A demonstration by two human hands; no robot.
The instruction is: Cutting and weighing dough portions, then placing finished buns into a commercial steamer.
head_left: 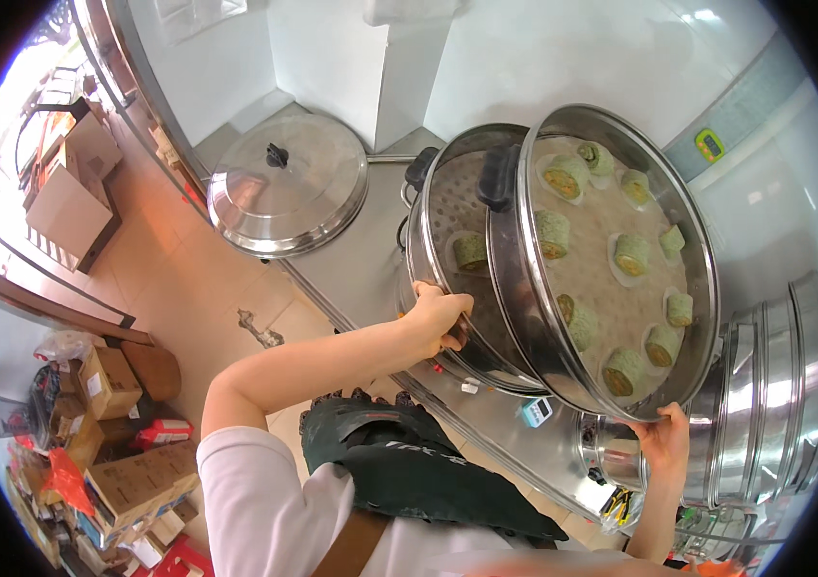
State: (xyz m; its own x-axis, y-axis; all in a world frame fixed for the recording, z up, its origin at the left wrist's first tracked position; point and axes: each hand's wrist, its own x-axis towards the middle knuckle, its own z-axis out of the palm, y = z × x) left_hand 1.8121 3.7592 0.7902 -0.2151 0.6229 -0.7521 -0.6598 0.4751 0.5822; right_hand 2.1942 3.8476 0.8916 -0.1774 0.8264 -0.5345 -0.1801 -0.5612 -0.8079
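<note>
A large round steel steamer tier (524,317) lined with pale cloth holds several green rolls (631,254) with yellowish filling. It sits shifted to the right over a lower steamer tier (418,216), which has a perforated base and one green roll (470,251) showing. My left hand (440,317) curls closed round the lower tier's near-left rim. At the upper tier's near edge, my right hand (664,439) grips its rim. Black side handles (499,177) stick out on the left of both tiers. The upper tier hides much of the lower one.
A domed steel lid (289,188) lies on the steel counter (375,260) at the left. Stacked steamer tiers (765,385) stand at the right. Near the counter's front edge is a small blue timer (535,412); a green timer (709,145) is on the wall. Cardboard boxes (135,481) crowd the lower left.
</note>
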